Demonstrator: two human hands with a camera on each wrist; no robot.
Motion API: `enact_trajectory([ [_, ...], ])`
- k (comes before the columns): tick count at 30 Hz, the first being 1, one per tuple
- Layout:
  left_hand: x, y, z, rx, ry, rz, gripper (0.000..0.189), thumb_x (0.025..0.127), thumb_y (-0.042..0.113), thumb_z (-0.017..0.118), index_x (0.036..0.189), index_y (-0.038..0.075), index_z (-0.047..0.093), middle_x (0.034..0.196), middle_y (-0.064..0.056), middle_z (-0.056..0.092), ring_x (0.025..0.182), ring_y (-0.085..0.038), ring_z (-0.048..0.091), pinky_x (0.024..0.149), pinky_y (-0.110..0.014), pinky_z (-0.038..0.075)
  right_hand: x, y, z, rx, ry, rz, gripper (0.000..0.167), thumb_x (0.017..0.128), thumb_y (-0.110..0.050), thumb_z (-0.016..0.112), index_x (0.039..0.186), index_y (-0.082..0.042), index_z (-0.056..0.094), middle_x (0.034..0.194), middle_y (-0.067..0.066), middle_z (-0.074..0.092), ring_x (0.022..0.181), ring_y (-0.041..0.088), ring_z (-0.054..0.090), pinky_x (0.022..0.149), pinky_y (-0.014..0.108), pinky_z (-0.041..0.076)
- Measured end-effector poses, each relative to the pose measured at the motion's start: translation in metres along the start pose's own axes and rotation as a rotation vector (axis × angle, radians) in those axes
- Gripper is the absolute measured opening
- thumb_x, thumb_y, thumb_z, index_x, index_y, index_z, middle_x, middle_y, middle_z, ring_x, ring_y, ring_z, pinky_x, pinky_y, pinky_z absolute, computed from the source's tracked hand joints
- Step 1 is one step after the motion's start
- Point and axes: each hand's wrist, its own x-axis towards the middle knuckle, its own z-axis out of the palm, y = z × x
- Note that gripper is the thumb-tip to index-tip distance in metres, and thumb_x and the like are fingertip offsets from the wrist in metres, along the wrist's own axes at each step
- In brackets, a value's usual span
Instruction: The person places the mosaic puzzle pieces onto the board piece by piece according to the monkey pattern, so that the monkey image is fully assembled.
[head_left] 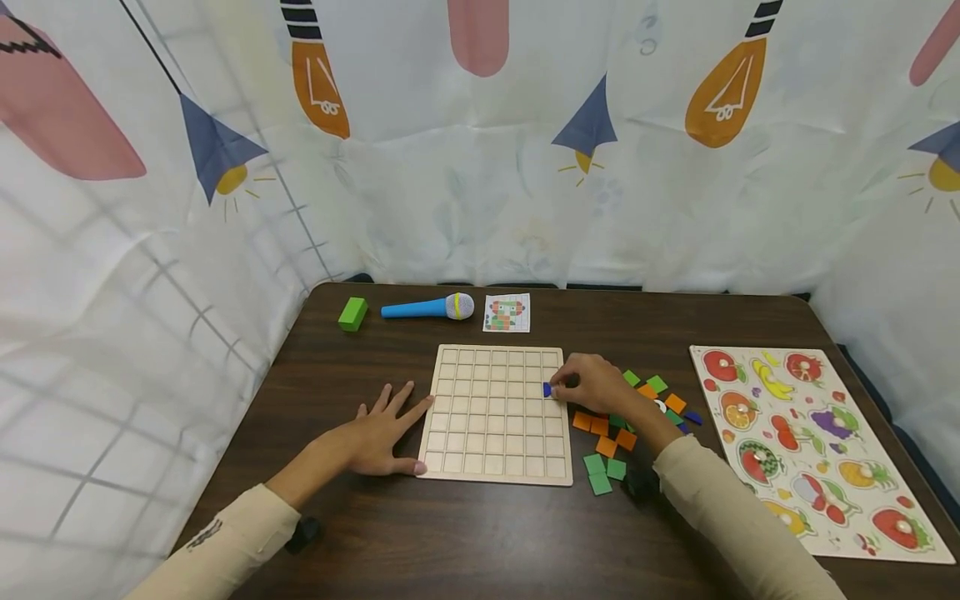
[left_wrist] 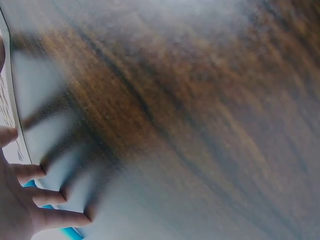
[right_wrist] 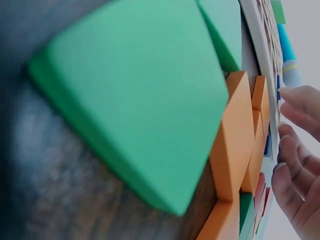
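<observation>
A wooden grid board (head_left: pixel 498 417) with square cells lies flat in the middle of the table. My left hand (head_left: pixel 382 433) rests spread at its left side, with thumb and a fingertip touching the edge. My right hand (head_left: pixel 592 383) pinches a small blue tile (head_left: pixel 547 390) over the board's right column. Beneath and beside the right forearm lie loose orange tiles (head_left: pixel 582 420) and green tiles (head_left: pixel 599 483). The right wrist view shows a green tile (right_wrist: pixel 140 100) up close, with the right hand's curled fingers (right_wrist: pixel 295 165) at the edge.
Behind the board are a green block (head_left: pixel 352 314), a blue toy microphone (head_left: pixel 427 307) and a small pattern card (head_left: pixel 507 313). To the right lies a fruit puzzle board (head_left: pixel 817 450). A printed curtain (head_left: pixel 480 208) hangs around the dark wooden table (head_left: pixel 480 542).
</observation>
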Motion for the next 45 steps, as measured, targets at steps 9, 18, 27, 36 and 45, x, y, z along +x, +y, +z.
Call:
enact_trajectory([
  [9, -0.001, 0.003, 0.0, -0.03, -0.004, -0.002, 0.106, 0.085, 0.069, 0.065, 0.163, 0.02, 0.013, 0.166, -0.027, 0.004, 0.147, -0.061, 0.005, 0.1, -0.085, 0.022, -0.009, 0.016, 0.002, 0.036, 0.06, -0.039, 0.024, 0.091, -0.028, 0.076, 0.109, -0.012, 0.075, 0.091, -0.003, 0.066, 0.073, 0.009, 0.053, 0.065, 0.027, 0.046],
  [18, -0.002, 0.004, 0.0, -0.038, -0.006, -0.016, 0.106, 0.084, 0.068, 0.067, 0.163, 0.021, 0.014, 0.166, -0.027, 0.004, 0.147, -0.062, 0.006, 0.099, -0.084, 0.024, -0.027, 0.029, -0.008, 0.136, 0.117, -0.013, 0.023, 0.093, -0.026, 0.074, 0.111, -0.012, 0.074, 0.09, -0.001, 0.065, 0.06, 0.011, 0.048, 0.055, 0.025, 0.042],
  [27, -0.002, 0.003, -0.001, -0.038, -0.005, -0.017, 0.107, 0.083, 0.068, 0.067, 0.163, 0.021, 0.014, 0.166, -0.027, 0.004, 0.147, -0.062, 0.006, 0.099, -0.084, 0.024, -0.035, 0.032, -0.019, 0.16, 0.132, 0.059, 0.03, 0.094, -0.031, 0.072, 0.116, -0.01, 0.073, 0.094, -0.002, 0.067, 0.06, 0.014, 0.05, 0.052, 0.025, 0.044],
  [36, -0.002, 0.002, -0.001, -0.035, 0.0, -0.012, 0.107, 0.083, 0.07, 0.066, 0.163, 0.023, 0.013, 0.166, -0.027, 0.004, 0.147, -0.062, 0.005, 0.099, -0.085, 0.023, -0.03, 0.038, -0.021, 0.048, 0.192, 0.129, 0.025, 0.095, -0.026, 0.072, 0.112, -0.009, 0.075, 0.107, 0.009, 0.07, 0.071, 0.017, 0.053, 0.064, 0.031, 0.046],
  [45, 0.0, 0.001, 0.0, -0.029, 0.01, -0.008, 0.107, 0.082, 0.071, 0.066, 0.163, 0.024, 0.013, 0.166, -0.026, 0.004, 0.147, -0.061, 0.006, 0.099, -0.085, 0.024, -0.022, 0.048, -0.028, -0.035, 0.107, 0.2, 0.032, 0.099, -0.026, 0.067, 0.127, -0.013, 0.071, 0.121, 0.015, 0.063, 0.109, 0.034, 0.061, 0.086, 0.051, 0.052],
])
